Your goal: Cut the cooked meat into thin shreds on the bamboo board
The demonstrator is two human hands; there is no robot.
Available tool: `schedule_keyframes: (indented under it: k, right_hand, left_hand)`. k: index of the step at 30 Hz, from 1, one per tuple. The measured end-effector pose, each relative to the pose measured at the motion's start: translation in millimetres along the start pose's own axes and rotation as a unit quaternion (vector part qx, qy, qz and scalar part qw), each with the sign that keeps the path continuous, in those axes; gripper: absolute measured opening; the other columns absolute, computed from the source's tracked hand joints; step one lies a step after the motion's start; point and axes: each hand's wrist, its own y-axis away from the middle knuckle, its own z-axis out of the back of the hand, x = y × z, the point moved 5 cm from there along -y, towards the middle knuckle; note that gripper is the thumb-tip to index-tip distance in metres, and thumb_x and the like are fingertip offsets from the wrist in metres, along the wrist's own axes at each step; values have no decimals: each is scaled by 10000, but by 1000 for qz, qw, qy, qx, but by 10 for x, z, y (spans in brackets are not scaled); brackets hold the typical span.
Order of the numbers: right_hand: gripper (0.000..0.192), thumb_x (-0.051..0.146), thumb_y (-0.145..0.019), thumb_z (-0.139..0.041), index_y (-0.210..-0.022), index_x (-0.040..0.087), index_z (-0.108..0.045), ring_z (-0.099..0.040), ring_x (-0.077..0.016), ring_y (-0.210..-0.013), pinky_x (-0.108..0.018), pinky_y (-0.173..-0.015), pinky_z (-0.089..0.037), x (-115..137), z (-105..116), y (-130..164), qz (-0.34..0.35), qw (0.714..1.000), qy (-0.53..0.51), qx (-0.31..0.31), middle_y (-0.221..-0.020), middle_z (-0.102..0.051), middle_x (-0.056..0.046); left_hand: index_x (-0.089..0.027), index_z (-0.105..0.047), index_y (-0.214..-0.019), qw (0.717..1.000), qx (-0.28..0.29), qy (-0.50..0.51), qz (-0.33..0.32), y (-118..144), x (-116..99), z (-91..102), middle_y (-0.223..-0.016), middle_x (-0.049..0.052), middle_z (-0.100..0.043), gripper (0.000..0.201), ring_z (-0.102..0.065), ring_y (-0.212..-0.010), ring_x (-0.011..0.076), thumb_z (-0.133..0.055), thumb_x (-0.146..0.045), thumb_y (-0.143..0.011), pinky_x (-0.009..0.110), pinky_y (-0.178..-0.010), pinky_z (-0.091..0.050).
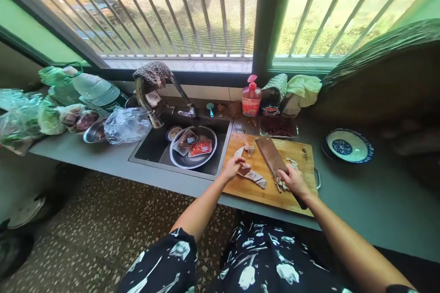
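Head view, kitchen worktop under a barred window.

Item 1: rectangular wooden cutting board (295,153), lower centre-right of the frame, lying on the grey desk (360,192) just right of the sink.

Item 2: pale strip of raw meat (255,176), flat on the board near its left half. The left hand (233,167) rests on the strip's upper end, fingers curled down and pinching it. Further small pale meat pieces (248,149) lie at the board's upper left.

Item 3: broad rectangular steel cleaver (270,155), blade angled toward the upper left, lying low over the board. The right hand (294,181) is closed around its dark handle; small meat scraps sit just beside that hand. The two hands are apart, the strip between them.

Item 4: dark recessed sink (151,146), centre of the frame, holding a round steel basin (178,160) with packets of red and brown meat in it. A curved tap (144,100) draped with a patterned cloth stands at the sink's upper left.

Item 5: red pump bottle of soap (251,98), on the ledge behind the board, near folded cloths.

Item 6: blue-and-white patterned ceramic plate (347,146), right of the frame, well apart from the board.

Item 7: clear and green plastic bags (125,123) of food, left of the frame, on the desk beside the sink.
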Motion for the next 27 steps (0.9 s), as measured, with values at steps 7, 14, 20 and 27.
schedule_keyframes:
  k: [7,14,20,27]
  right_hand:
    - [299,463,-796,-376,-731,191,-480,-465,-119,-462,-220,-476,-314,-408,-95,532,-104,993,-61,-5,-529,-506,21]
    - [298,463,-805,-359,-752,194,-473,-473,-121,-457,-214,-460,-293,-412,-253,770,-137,988,-74,2,-512,-495,28]
    - [282,436,-805,-363,-733,185,-471,-489,-133,-508,-219,-483,-300,-381,-256,842,-142,988,-53,-22,-552,-512,2]
    - [239,354,-836,-360,-861,169,-508,-548,-140,-581,-213,-517,-324,-330,-340,869,-192,981,0,22,-643,-580,-24]
  left_hand:
    - [-131,-541,-992,975,-124,-181,12,-324,93,269,-980,103,-574,311,-534,-895,212,-562,-294,-729,352,-800,-415]
    - [-218,-510,-1022,824,171,-496,-213,88,-120,-784,-1074,72,-490,323,-408,-1039,240,-563,-219,-704,402,-875,-336]
    - [-183,-507,-1021,820,220,-500,-169,106,9,-984,-936,78,-559,255,-489,-914,209,-466,-204,-771,331,-800,-378]
    - [-182,-589,-906,876,278,-394,20,-51,173,-1123,-835,33,-613,221,-541,-745,141,-419,-286,-811,215,-642,-390]
